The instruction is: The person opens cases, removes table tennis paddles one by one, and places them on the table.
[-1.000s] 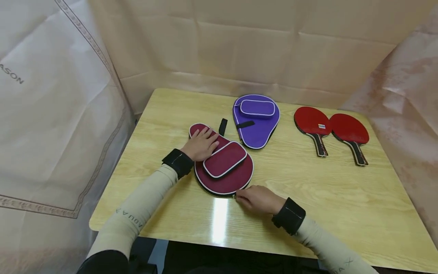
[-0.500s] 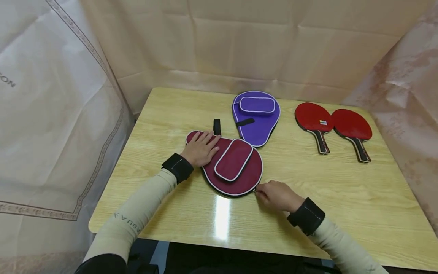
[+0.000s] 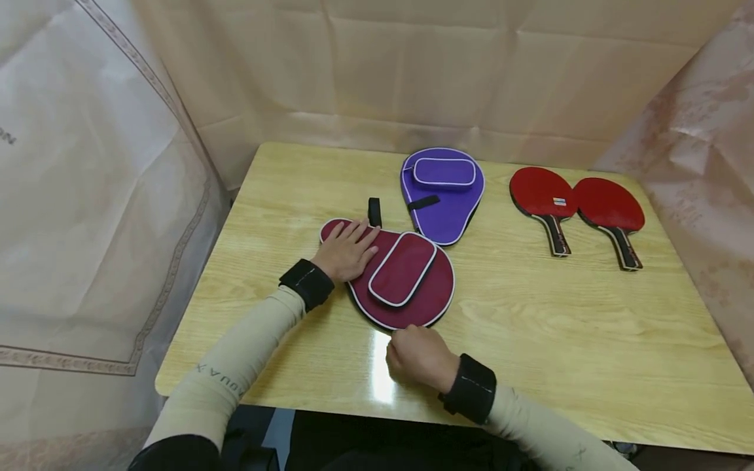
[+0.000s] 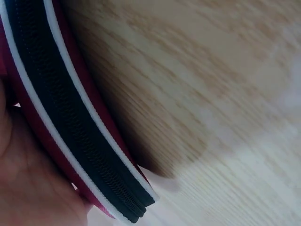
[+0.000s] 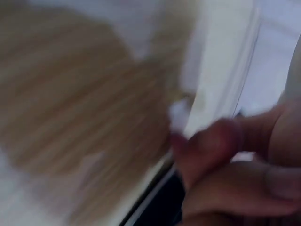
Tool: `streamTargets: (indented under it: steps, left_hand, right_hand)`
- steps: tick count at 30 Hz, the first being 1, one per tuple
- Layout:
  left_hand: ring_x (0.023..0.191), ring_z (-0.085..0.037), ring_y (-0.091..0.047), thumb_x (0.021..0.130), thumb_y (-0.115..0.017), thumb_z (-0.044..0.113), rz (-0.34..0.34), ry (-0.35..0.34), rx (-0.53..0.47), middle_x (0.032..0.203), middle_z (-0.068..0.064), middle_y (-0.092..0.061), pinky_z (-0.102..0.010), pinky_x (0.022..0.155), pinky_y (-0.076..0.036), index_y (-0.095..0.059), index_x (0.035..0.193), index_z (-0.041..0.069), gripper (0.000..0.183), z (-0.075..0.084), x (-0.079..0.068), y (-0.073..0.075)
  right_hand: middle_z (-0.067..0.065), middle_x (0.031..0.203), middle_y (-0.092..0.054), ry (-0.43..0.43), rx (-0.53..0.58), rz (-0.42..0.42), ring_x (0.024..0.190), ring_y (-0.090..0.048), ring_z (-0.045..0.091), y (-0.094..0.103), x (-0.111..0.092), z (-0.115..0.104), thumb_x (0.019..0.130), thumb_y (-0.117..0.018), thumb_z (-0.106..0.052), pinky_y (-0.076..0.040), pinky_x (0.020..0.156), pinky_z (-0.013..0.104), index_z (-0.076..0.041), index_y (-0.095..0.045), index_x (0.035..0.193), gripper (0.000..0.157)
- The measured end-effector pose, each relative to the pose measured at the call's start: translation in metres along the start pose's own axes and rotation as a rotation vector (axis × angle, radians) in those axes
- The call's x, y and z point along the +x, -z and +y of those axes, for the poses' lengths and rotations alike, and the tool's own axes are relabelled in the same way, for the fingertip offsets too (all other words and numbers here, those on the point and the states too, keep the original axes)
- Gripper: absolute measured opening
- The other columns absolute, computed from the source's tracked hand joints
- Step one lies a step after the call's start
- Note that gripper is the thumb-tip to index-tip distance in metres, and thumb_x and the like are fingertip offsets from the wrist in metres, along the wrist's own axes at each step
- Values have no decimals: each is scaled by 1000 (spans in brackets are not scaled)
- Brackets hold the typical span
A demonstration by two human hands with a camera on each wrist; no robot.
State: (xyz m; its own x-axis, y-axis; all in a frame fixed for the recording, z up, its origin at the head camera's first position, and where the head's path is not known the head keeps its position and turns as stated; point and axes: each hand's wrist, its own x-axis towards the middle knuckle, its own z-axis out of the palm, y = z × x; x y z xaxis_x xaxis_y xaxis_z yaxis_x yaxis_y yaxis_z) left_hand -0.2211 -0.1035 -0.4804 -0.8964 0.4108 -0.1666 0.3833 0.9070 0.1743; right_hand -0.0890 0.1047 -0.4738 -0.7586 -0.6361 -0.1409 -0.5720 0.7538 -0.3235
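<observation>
A maroon table tennis bat case [image 3: 436, 288] with white piping and a raised pocket [image 3: 403, 269] lies flat on the table, its narrow end to the left. My left hand [image 3: 345, 252] rests with spread fingers on that narrow end. At the near edge of the case, my right hand [image 3: 421, 356] has its fingers curled in a pinch on the zipper pull, which the fingers hide. In the left wrist view, the case's black zipper [image 4: 70, 108] runs along its side, with its teeth together there. The right wrist view is blurred, showing pinched fingers [image 5: 211, 150] beside the case's dark edge.
Behind the maroon case lies a purple bat case [image 3: 443, 219] with a black strap. A black strap [image 3: 374, 212] sticks out from the maroon case's far side. Two red table tennis bats [image 3: 538, 190] lie side by side at the back right of the wooden table [image 3: 559, 340].
The maroon case turned slightly and shifted right at first. My right hand moved right along its rim, then back left to the near edge. My left hand stayed on the narrow end.
</observation>
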Motion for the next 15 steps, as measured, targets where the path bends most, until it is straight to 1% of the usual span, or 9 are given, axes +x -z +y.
streamTargets:
  steps: [2,4,6,10,12,15]
  left_hand:
    - [153,-28,-16,109,-24,39,1,-1,-8,165,-11,-18,-48,123,-9,-22,159,17,55,0,1,0]
    - [153,-28,-15,109,-24,39,3,-1,-16,165,-10,-17,-48,123,-9,-22,159,18,55,1,1,0]
    - [153,-27,-15,109,-24,39,4,1,-14,166,-10,-17,-48,123,-9,-22,159,18,55,0,1,-1]
    - [153,-27,-15,108,-25,40,1,4,-12,166,-9,-17,-48,123,-9,-22,159,19,55,-1,1,-2]
    - [153,-27,-14,108,-25,40,-4,3,-13,166,-9,-16,-48,123,-9,-22,159,19,55,-1,0,-2]
    - [153,-27,-14,108,-24,40,-14,6,-11,166,-9,-16,-48,123,-9,-22,159,19,55,-2,-1,-1]
  right_hand:
    - [-5,50,-40,-62,30,15,44,-43,11,-4,10,-16,82,-58,-5,-37,36,30,-17,-39,49,40]
    - [-4,49,-41,-119,46,27,44,-44,12,-8,22,-29,80,-57,-4,-37,36,31,-18,-36,48,42]
    - [-3,50,-42,-152,60,32,45,-46,13,-10,33,-38,81,-57,-2,-39,37,32,-18,-35,48,43]
    - [1,51,-48,-180,64,49,47,-53,17,-13,49,-47,84,-57,-3,-43,39,36,-17,-38,48,43]
    - [2,52,-50,-187,64,55,47,-54,18,-14,53,-48,84,-57,-4,-43,39,37,-16,-39,47,43]
    - [2,51,-49,-193,74,42,46,-52,17,-15,54,-49,85,-56,-3,-42,39,36,-16,-38,47,44]
